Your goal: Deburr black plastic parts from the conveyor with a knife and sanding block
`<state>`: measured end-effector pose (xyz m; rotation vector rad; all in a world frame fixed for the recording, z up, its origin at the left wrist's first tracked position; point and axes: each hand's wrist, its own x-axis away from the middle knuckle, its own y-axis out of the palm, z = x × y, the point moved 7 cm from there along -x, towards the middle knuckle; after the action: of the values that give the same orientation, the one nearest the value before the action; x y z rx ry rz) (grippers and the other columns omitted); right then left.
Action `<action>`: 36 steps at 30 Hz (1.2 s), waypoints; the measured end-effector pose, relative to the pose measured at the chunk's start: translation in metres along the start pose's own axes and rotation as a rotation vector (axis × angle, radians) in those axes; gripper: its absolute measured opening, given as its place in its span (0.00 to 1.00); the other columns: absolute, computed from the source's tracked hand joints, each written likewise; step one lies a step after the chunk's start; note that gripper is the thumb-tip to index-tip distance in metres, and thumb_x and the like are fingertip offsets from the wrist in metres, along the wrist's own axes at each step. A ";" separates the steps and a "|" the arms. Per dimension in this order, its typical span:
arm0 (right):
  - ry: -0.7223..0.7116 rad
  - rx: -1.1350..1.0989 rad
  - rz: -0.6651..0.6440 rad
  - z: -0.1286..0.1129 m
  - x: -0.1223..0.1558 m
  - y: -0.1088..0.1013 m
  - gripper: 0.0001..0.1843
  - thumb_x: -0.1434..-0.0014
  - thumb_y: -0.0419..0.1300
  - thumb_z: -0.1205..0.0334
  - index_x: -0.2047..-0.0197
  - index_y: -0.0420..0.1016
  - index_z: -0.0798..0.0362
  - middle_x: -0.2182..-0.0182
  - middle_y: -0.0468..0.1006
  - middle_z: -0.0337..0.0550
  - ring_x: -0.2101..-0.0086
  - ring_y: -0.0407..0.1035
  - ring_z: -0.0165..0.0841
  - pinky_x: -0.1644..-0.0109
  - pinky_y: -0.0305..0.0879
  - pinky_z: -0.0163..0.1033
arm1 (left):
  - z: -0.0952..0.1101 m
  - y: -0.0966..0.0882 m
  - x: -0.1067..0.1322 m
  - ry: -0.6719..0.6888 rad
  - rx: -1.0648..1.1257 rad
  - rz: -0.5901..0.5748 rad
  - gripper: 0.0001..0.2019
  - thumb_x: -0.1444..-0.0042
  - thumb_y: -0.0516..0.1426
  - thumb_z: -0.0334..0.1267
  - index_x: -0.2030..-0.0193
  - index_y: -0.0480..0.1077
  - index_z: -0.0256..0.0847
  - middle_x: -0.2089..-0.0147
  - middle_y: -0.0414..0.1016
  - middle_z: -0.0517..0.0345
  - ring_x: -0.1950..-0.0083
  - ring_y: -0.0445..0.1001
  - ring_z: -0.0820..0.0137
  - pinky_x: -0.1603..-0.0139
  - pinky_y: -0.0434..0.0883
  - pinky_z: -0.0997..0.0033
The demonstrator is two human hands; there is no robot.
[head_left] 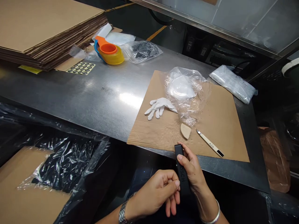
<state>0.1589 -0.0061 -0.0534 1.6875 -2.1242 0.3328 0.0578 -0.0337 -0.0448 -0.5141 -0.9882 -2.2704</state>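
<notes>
My right hand (192, 169) is wrapped round a long black plastic part (179, 160) with raised "BOSCH" lettering, its thumb on the near face. The part stands tilted just off the table's front edge; its lower end is lost in the dark. Beside it, my left hand (161, 193) is curled with thumb and index finger pressed together close to the part's side. Whatever those fingertips pinch, if anything, is hidden. Past the part's upper end lie a beige wedge-shaped block (185, 131) and a white-handled craft knife (210, 143) marked "A26".
A cardboard sheet (224, 124) on the metal table (105, 99) bears a white glove (161, 107) and a clear plastic bag (187, 90). Tape rolls (112, 57), stickers (81, 67) and stacked cardboard (51, 25) are far left. Lower left is a lined box with bagged black parts (65, 165).
</notes>
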 end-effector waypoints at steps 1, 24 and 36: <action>-0.001 0.001 -0.002 0.000 0.000 0.000 0.30 0.51 0.61 0.52 0.46 0.66 0.54 0.59 0.75 0.45 0.59 0.69 0.37 0.60 0.64 0.37 | 0.000 0.000 0.000 0.003 0.000 -0.008 0.13 0.46 0.53 0.45 0.73 0.59 0.38 0.78 0.71 0.59 0.83 0.69 0.78 0.85 0.63 0.83; 0.099 -0.131 0.019 0.014 -0.004 0.001 0.28 0.53 0.62 0.53 0.50 0.69 0.55 0.71 0.73 0.39 0.73 0.66 0.29 0.71 0.62 0.32 | -0.008 0.000 -0.005 0.025 -0.031 0.039 0.09 0.44 0.49 0.41 0.71 0.60 0.37 0.79 0.69 0.62 0.83 0.69 0.79 0.86 0.63 0.84; 0.090 -0.135 0.014 0.014 -0.003 0.001 0.30 0.52 0.62 0.52 0.47 0.66 0.53 0.73 0.71 0.36 0.78 0.61 0.25 0.75 0.58 0.31 | -0.007 0.006 0.000 -0.024 -0.060 -0.021 0.12 0.44 0.50 0.44 0.72 0.59 0.38 0.80 0.68 0.63 0.84 0.67 0.80 0.87 0.61 0.86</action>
<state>0.1563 -0.0097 -0.0671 1.5529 -2.0465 0.2584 0.0608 -0.0424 -0.0463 -0.5598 -0.9436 -2.3229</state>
